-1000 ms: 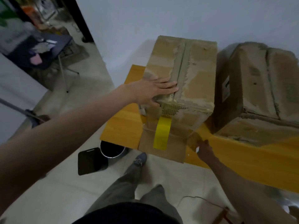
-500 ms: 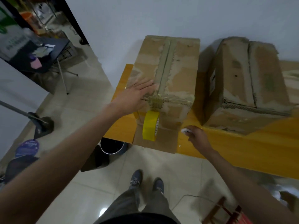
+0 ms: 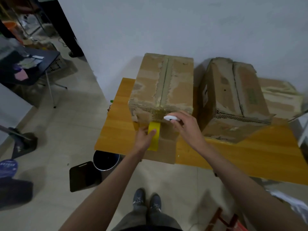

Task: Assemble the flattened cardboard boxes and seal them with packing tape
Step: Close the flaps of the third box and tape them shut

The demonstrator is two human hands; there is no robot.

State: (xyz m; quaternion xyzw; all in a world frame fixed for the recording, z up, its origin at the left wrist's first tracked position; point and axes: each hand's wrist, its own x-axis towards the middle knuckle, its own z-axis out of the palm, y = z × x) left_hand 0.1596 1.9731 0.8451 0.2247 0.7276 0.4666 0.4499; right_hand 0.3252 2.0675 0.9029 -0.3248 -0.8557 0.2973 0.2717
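At the centre of the frame, a person is working at the near end of an assembled cardboard box (image 3: 164, 84) that is standing on a yellow wooden surface (image 3: 116, 130), its top seam already looking closed under a worn strip running front to back. The left hand (image 3: 144, 137) is pinching the yellow roll of packing tape (image 3: 154, 136), thumb pressing on its face, while the roll is hanging down the box's front wall from tape that is reaching up toward the top edge. The right hand (image 3: 185, 125), curled closed, is gripping a small white cutter (image 3: 170, 118) and holding it just beside that stretch of tape, close to the box's upper front edge; whether the blade is touching the tape cannot be told. A bottom flap or loose sheet of cardboard is jutting over the surface's near edge beneath the roll. To the right of the frame, a second box (image 3: 233, 100) is sitting assembled on the same surface, tilted and battered, its top seam appearing closed. Judging from this, the taping of the central box is nearing its end, with the tape waiting to be severed and pressed down; no flattened boxes are clearly showing, so how many are left cannot be told.
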